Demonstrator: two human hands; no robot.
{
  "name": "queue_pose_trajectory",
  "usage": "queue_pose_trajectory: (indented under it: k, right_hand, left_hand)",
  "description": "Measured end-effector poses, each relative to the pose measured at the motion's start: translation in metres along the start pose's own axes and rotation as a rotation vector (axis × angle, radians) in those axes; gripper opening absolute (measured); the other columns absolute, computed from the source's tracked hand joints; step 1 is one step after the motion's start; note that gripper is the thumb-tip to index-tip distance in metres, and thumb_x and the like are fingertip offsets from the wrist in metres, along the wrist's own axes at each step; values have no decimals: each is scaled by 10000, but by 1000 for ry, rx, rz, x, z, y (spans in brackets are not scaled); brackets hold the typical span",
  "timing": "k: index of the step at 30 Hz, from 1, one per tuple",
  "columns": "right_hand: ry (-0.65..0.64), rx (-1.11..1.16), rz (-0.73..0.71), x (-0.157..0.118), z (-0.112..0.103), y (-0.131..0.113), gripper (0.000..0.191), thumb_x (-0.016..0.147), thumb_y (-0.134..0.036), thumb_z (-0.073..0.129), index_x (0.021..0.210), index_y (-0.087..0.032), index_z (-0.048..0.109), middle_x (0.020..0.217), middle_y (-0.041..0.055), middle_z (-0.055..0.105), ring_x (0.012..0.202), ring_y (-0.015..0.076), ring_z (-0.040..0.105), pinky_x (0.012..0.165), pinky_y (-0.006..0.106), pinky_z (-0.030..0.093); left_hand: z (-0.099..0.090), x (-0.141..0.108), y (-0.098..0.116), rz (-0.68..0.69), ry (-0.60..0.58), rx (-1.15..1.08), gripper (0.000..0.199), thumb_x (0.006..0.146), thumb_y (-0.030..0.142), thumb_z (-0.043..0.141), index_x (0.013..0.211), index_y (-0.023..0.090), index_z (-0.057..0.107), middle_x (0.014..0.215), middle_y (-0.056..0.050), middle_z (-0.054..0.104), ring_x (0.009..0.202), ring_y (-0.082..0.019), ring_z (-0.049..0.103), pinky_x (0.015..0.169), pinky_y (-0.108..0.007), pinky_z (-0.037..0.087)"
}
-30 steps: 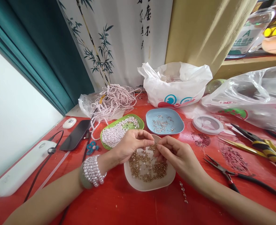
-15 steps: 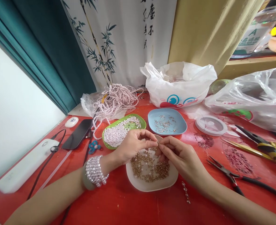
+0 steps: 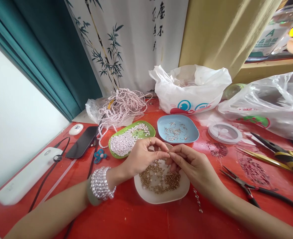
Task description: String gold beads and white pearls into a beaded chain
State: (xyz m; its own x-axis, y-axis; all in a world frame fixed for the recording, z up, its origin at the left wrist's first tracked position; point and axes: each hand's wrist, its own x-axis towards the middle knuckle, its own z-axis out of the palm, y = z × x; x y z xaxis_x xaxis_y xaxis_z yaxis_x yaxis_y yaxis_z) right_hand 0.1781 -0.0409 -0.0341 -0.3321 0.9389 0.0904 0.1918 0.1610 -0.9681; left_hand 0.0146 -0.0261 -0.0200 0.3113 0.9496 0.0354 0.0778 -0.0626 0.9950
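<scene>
My left hand (image 3: 143, 156), with a bead bracelet (image 3: 103, 184) at its wrist, pinches a tiny gold-toned bead (image 3: 168, 152) between thumb and forefinger. My right hand (image 3: 188, 162) is closed in a pinch right beside it, fingertips almost touching. A short bead chain (image 3: 198, 200) trails from under the right hand; its upper end is hidden there. Both hands are above a white tray (image 3: 158, 199) of gold beads (image 3: 171, 182). Behind the left hand sits a green tray (image 3: 152, 129) of pearl beads (image 3: 123, 142). Farther back, a blue tray (image 3: 195, 134) contains thin metal pins (image 3: 173, 132).
Pearl strands (image 3: 126, 106) lie heaped at the back. Black-handled pliers (image 3: 246, 186), yellow-handled pliers (image 3: 283, 154), tweezers (image 3: 263, 157) and a round clear case (image 3: 225, 132) are on the right. Plastic bags (image 3: 193, 91) stand behind. A phone (image 3: 83, 142) and power strip (image 3: 28, 176) lie left.
My left fingertips have shifted slightly right, closer to the right ones. The bead chain's lower end has risen a little. The trays and tools stay where they were.
</scene>
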Motion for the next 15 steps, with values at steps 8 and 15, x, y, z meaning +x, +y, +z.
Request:
queue_pose_trajectory:
  k: [8,15]
  right_hand:
    - [-25,88,7,1,0,0,165,856,-306,468,789,-175,543,640,1,591,557,100,585,536,230,506]
    - [-53,128,-13,-1,-2,-4,208,856,-321,455,930,-159,563,662,7,587,580,105,583,551,241,519]
  left_hand:
    - [-1,0,7,82,14,90,100,736,267,632,714,170,634,708,-13,611,668,-120,528,637,-253,411]
    - [-4,-3,10,217,23,263,70,735,247,639,713,186,666,742,-23,609,721,-133,543,650,-260,411]
